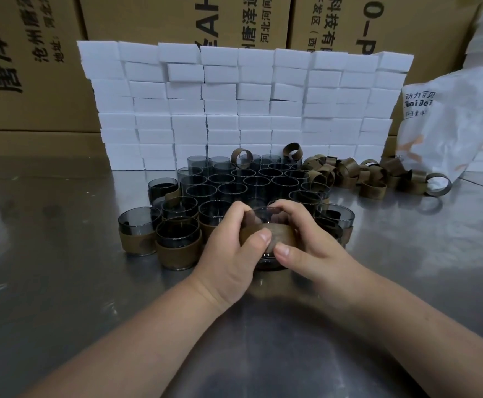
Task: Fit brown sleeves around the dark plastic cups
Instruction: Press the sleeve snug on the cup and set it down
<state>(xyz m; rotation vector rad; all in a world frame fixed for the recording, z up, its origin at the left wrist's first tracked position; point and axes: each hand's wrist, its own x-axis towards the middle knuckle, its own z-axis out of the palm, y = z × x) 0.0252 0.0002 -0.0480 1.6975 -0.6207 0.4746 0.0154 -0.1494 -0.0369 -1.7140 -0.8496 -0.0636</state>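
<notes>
Both hands hold one dark plastic cup [264,216] near the middle of the metal table [62,282]. A brown sleeve [280,235] wraps the cup's wall. My left hand [231,251] grips the cup from the left, thumb pressed on the sleeve. My right hand [306,242] grips it from the right, thumb low on the sleeve and fingers curled over the rim. Behind them stands a cluster of bare dark cups [243,179]. Several sleeved cups [177,242] stand to the left. Loose brown sleeves [375,176] lie in a heap at the right.
A wall of stacked white blocks [246,110] rises behind the cups. Large cardboard boxes [33,61] stand behind that. A white plastic bag [452,130] lies at the right, beside the sleeve heap.
</notes>
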